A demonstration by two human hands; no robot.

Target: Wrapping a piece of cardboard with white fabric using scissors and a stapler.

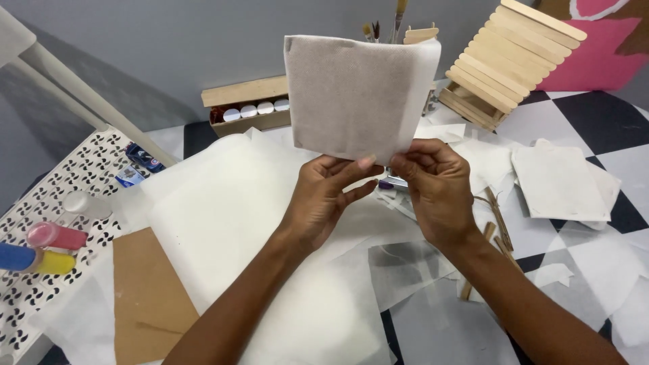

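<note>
The fingers (365,164) of the left hand (324,196) pinch the bottom edge of a folded sheet of thin white paper (358,94), thumb in front and the other fingers behind; the fingers of the right hand (436,189) grip the same bottom edge just beside them, so the two thumbs almost meet. The paper stands upright in the air above the worktop (595,115), held up in front of the camera — its face looks greyish, with a brighter white strip along its right side.

Below the hands lie large loose sheets of white tissue paper (230,203), overlapping one another and covering most of the checkered black-and-white worktop. A brown cardboard piece (145,297) lies at the lower left, partly under the sheets. Left of that is a white perforated panel (67,176) carrying a pink tube (57,236) and a blue-and-yellow tube (34,260).

Behind the held paper sits a wooden box with white-capped bottles (247,108), and brush tips (399,17) show above the paper's top edge. To the upper right stands a small structure of flat wooden craft sticks (507,57) — beyond it, a pink board (598,54). A stack of white paper squares (561,182) rests at the right, well apart from the hands, and a few loose wooden sticks (497,223) lie near the right wrist.
</note>
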